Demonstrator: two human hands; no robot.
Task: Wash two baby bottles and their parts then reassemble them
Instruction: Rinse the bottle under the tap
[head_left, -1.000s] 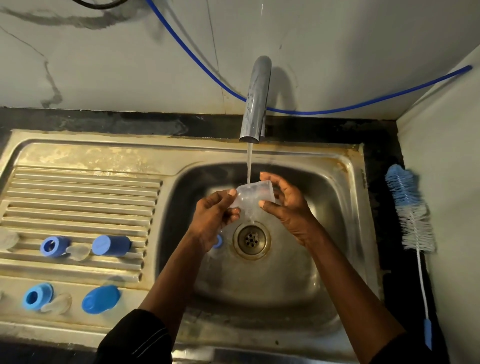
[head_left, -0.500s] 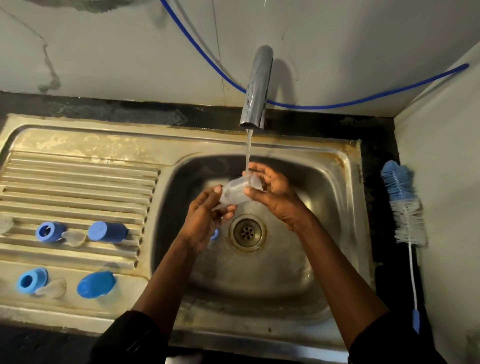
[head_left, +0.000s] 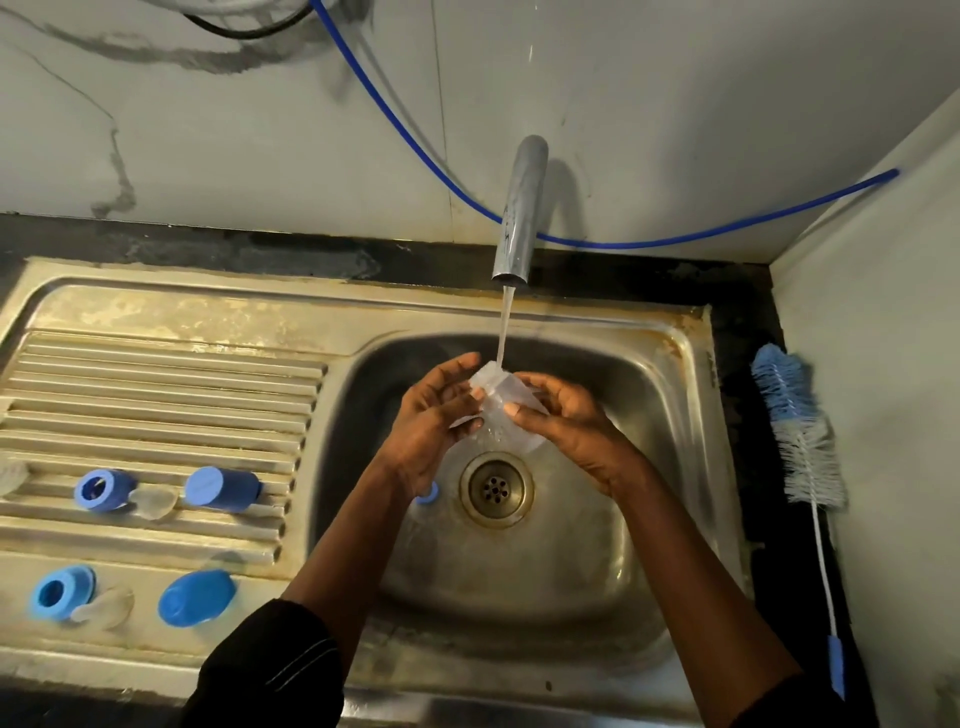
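Note:
A clear plastic bottle body (head_left: 497, 396) is under the running water from the tap (head_left: 519, 213), above the drain. My left hand (head_left: 431, 415) and my right hand (head_left: 566, 421) both grip it, one on each side. A second bottle part with a blue end (head_left: 427, 492) lies in the basin, mostly hidden under my left wrist. On the drainboard lie two blue collar rings (head_left: 100, 489) (head_left: 60, 592), two blue caps (head_left: 222, 488) (head_left: 196, 597) and two clear teats (head_left: 153, 501) (head_left: 104, 605).
The steel sink (head_left: 691, 395) has a ribbed drainboard (head_left: 156, 395) on the left. A blue and white bottle brush (head_left: 800, 441) lies on the dark counter at the right, beside the wall. A blue hose (head_left: 649, 241) runs along the back wall.
Both hands have turned the clear bottle under the stream, tilting it so its length now slopes down to the right. The parts on the drainboard have not moved.

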